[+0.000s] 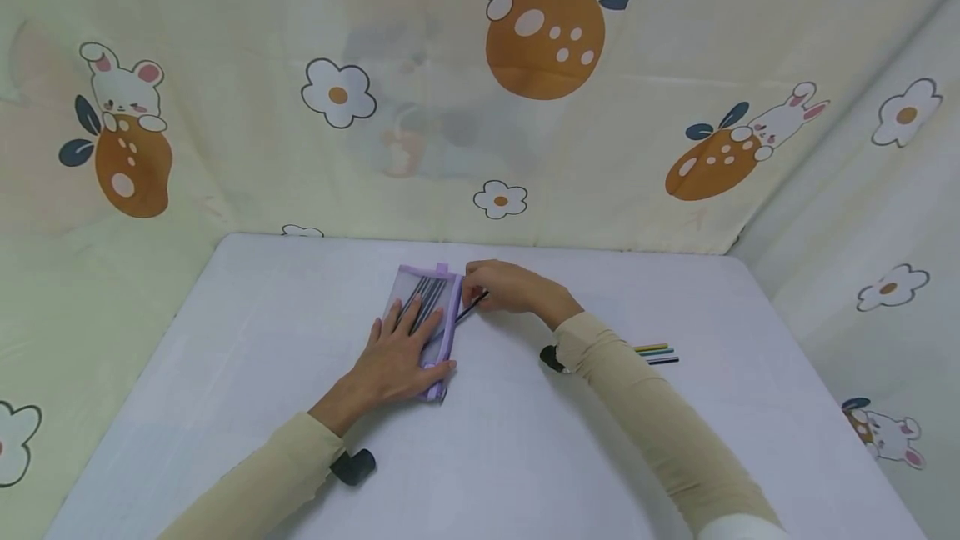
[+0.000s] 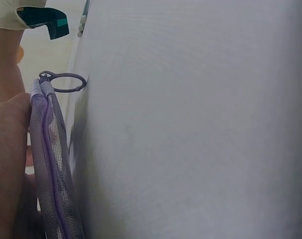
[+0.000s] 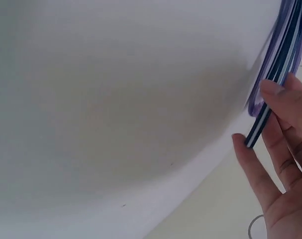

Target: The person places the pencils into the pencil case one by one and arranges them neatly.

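Observation:
A purple mesh zip pouch [image 1: 452, 327] lies on the white table with several dark pencils [image 1: 429, 292] showing through its mesh. My left hand [image 1: 393, 361] rests on it, fingers spread across the mesh and thumb by the zipper edge. Edge-on in the left wrist view, the pouch [image 2: 52, 159] shows its zipper and a ring pull [image 2: 66, 82]. At the pouch's right side, my right hand [image 1: 506, 286] pinches a dark pencil [image 1: 474, 304] with a pale stripe. The right wrist view has this pencil [image 3: 258, 125] between thumb and fingers, its far part running into the pouch.
Several more pencils [image 1: 654, 352], one yellow and others bluish or dark, lie on the table partly behind my right forearm. Black wrist straps [image 1: 354, 467] hang at both sleeves. A patterned curtain [image 1: 420, 148] stands behind the table [image 1: 510, 457] and at its sides.

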`<state>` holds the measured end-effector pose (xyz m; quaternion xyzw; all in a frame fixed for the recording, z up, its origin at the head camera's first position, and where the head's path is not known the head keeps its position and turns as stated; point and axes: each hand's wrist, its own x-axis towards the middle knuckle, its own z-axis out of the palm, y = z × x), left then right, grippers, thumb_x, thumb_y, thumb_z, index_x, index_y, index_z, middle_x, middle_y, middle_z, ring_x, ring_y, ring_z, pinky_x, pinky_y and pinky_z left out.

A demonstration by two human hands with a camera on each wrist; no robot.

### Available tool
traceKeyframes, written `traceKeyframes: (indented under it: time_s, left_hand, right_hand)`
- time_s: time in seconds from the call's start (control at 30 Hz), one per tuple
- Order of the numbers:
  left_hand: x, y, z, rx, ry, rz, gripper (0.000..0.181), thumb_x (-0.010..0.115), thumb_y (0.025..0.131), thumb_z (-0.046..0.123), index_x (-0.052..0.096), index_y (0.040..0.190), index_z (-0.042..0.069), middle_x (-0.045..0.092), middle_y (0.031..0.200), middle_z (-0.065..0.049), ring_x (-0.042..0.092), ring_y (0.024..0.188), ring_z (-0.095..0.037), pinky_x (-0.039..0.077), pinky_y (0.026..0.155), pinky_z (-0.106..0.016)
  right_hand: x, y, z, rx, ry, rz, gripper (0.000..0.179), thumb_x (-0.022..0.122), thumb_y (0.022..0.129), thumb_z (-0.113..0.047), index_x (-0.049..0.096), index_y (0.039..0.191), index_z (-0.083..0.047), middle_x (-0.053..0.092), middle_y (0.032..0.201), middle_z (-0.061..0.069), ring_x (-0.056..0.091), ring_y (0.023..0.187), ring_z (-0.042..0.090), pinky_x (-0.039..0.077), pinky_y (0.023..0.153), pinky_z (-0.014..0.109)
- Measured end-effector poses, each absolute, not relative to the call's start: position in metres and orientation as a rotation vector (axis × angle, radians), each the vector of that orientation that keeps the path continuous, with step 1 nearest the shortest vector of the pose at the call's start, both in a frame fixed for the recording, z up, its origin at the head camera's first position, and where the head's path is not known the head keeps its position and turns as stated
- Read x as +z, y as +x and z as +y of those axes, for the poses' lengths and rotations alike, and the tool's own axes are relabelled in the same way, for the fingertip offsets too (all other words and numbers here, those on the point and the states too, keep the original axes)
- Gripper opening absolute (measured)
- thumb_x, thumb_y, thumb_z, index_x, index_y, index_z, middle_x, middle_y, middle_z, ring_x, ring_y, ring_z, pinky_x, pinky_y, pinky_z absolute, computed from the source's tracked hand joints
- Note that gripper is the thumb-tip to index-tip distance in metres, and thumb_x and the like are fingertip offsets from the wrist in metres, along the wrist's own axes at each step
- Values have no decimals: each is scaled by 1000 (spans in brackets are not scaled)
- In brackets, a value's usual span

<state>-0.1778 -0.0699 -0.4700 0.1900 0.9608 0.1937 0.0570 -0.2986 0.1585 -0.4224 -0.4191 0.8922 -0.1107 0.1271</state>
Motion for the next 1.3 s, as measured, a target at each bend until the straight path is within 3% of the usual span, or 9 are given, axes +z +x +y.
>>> traceKeyframes:
  time_s: [0.17, 0.4, 0.93, 1.07, 1.3]
  left_hand:
    - [-469, -177, -70, 591, 582, 2913, 86, 55, 92, 65, 32, 161, 20, 13, 169, -18, 7, 154, -49, 16, 116, -72]
    - [-467, -177, -69, 597, 577, 2905, 85, 55, 93, 65, 32, 161, 19, 13, 169, -18, 7, 154, -49, 17, 116, -71]
    - [-465, -177, -70, 600, 591, 2907, 85, 55, 92, 64, 32, 161, 19, 13, 169, -20, 7, 154, -49, 18, 115, -72]
    - [-466, -177, -70, 597, 598, 2909, 85, 55, 92, 64, 33, 161, 18, 14, 169, -20, 8, 153, -50, 18, 115, -72]
    - [-467, -177, -70, 599, 606, 2907, 85, 55, 93, 65, 34, 160, 18, 14, 169, -20, 7, 153, -50, 18, 115, -71]
  right_hand:
    - [-425, -302, 150, -447, -1222, 2592, 22, 77, 88, -3, 66, 106, -9, 60, 108, 2, 60, 102, 16, 51, 94, 30]
    - [-430, -307, 145, -514, -1173, 2619, 32, 77, 90, -11, 59, 115, -5, 53, 118, 6, 58, 108, 18, 50, 96, 29]
    - [-433, -316, 140, -669, -988, 2655, 31, 79, 86, -3, 66, 115, -4, 48, 120, 8, 59, 118, 24, 52, 98, 33]
    - [-433, -317, 136, -569, -1027, 2695, 33, 79, 88, -9, 66, 119, -5, 50, 120, 8, 59, 117, 23, 51, 99, 34]
    - [-437, -319, 127, -213, -1053, 2770, 50, 73, 94, -29, 57, 139, -12, 53, 126, 5, 56, 106, 17, 51, 98, 34]
